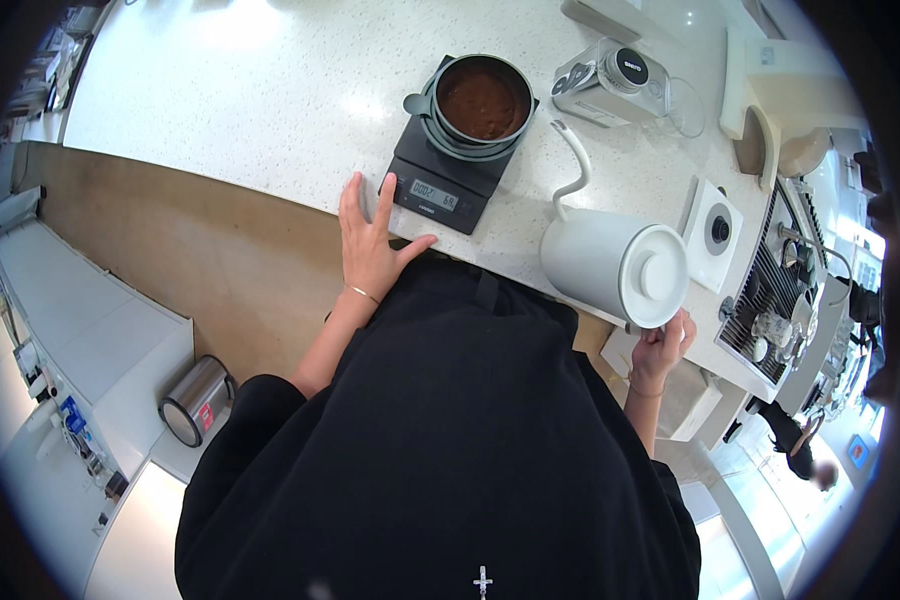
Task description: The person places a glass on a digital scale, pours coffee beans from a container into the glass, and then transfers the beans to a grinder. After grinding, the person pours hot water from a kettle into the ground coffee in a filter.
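A black Hario coffee scale [450, 184] with a lit display lies at the counter's front edge. On it stands a grey dripper [521, 101] with its handle to the left, holding wet-looking brown coffee grounds [480, 103]. My left hand [373, 240] is at the scale's near left corner, fingers spread and holding nothing. Its index fingertip meets the scale's edge, though contact is hard to tell. My right hand [661, 346] grips the handle of a white gooseneck kettle [592, 259], whose spout points towards the far side. Whether the kettle rests on the counter cannot be told.
Behind the kettle stand a clear container [611, 86] with a round lid and a clear glass [688, 109]. A white kettle base [712, 232] with a black knob lies to the right, before a slatted drip tray [757, 322]. Farther off is another person [787, 442].
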